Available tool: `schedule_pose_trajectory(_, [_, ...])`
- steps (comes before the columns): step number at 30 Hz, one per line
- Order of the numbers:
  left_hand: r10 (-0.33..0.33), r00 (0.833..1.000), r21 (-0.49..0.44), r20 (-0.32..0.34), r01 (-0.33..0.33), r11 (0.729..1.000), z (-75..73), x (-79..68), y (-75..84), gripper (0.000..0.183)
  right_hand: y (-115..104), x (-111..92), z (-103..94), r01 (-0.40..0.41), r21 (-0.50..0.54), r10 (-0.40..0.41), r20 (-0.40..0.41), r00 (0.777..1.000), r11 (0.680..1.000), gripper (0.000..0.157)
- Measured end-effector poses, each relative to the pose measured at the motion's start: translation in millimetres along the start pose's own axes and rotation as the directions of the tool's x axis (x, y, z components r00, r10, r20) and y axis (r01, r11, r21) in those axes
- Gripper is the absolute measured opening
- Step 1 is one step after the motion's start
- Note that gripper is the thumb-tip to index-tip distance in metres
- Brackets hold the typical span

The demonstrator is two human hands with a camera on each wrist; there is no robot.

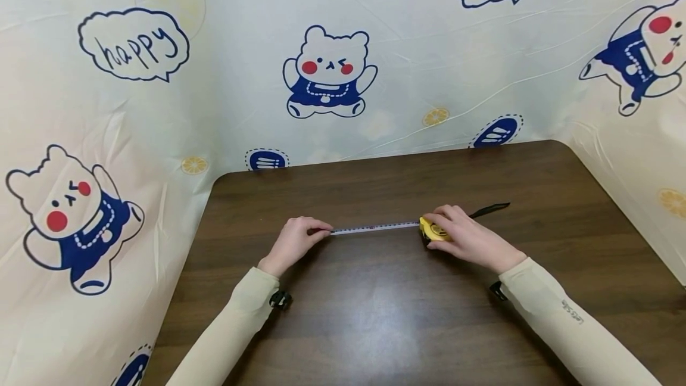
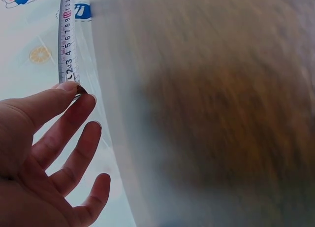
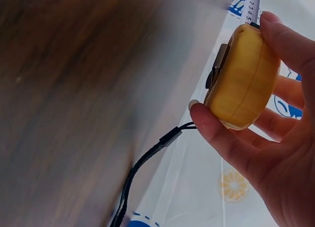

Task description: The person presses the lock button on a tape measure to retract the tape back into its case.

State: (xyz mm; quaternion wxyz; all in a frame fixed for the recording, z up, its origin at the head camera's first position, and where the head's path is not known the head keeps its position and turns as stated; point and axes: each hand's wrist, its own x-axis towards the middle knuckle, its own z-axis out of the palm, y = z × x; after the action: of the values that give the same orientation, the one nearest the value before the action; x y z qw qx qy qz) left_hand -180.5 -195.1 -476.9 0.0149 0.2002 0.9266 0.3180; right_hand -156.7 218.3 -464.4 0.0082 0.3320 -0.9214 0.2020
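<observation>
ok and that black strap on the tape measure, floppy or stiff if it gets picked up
The black strap is probably floppy, since it bends in a curve. It looks light, being narrow beside the yellow case. Lifting it might tug the case too, as it seems to run there behind the right hand.

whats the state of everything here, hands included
Tape blade: pulled out, straight between the hands
Tape case: gripped, blade extending from it
Strap: attached to the case, trailing loose, not looped round a wrist
Left hand: pinching the blade's end
Right hand: holding the case
Table: top shiny, with a patch of glare
Patterned cloth: creased in places
</observation>
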Motion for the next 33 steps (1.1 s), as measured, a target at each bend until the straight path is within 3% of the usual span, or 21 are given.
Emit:
schedule_pose_trajectory(24, [0.017,1.0,-0.033,0.019,-0.016,0.999,11.6,6.5,13.4,0.014,-11.3,8.7,4.5,0.019,0.018,-0.019,-0.003,1.0,1.0,0.059])
schedule_pose_trajectory(33, [0.053,0.999,-0.034,0.002,-0.053,0.998,17.7,10.5,21.8,0.013,-16.0,11.2,6.9,0.011,0.019,-0.011,0.008,1.0,1.0,0.059])
